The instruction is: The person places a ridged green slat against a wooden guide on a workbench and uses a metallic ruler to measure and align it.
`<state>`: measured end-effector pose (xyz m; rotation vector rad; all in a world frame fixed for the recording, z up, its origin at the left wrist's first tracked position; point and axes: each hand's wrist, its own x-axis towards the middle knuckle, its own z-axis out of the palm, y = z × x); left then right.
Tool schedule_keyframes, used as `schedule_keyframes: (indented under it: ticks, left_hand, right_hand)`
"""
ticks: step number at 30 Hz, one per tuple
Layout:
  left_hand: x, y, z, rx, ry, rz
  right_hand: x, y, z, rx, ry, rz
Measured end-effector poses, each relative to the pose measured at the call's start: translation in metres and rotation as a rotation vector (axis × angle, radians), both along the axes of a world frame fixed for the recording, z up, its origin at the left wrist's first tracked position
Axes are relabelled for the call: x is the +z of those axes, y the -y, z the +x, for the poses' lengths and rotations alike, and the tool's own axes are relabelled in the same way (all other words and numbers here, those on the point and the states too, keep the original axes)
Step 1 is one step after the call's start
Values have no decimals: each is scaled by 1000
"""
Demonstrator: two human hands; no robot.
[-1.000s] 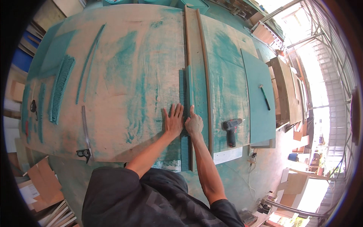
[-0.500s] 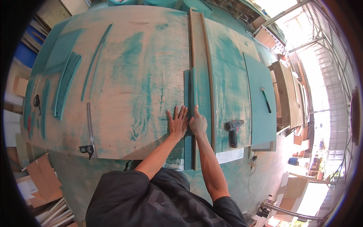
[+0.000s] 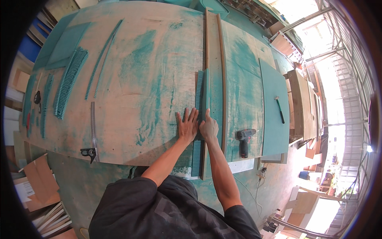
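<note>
My left hand lies flat with fingers spread on the worktable, its fingertips reaching a ribbed teal strip. That strip runs lengthwise along a wooden rail. A narrow, flat teal strip stands beside the ribbed one. Around the flat strip's near end my right hand is closed, its index finger stretched forward along it. The curled fingers hide part of that grip. Both hands are side by side, almost touching.
Right of the long wooden rail lie a cordless drill and a hammer on a teal panel. Leftward are a combination square, more ribbed strips, thin strips and a tape measure.
The view has shifted slightly, so the table and tools sit a little differently in the picture. Both hands keep nearly the same place and pose on the strips.
</note>
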<state>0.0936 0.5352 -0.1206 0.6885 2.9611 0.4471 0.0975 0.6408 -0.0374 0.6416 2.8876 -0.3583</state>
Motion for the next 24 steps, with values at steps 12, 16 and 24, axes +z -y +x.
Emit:
schedule_keyframes:
  ticks: [12, 16, 24]
  left_hand:
    - [5, 1, -3, -7, 29, -18]
    - [5, -1, -6, -3, 21, -28]
    - [-1, -6, -18, 6, -3, -40]
  right_hand:
    - [-1, 0, 16, 10, 14, -15]
    - [-2, 0, 16, 20, -4, -15]
    - [-5, -1, 3, 14, -26, -16]
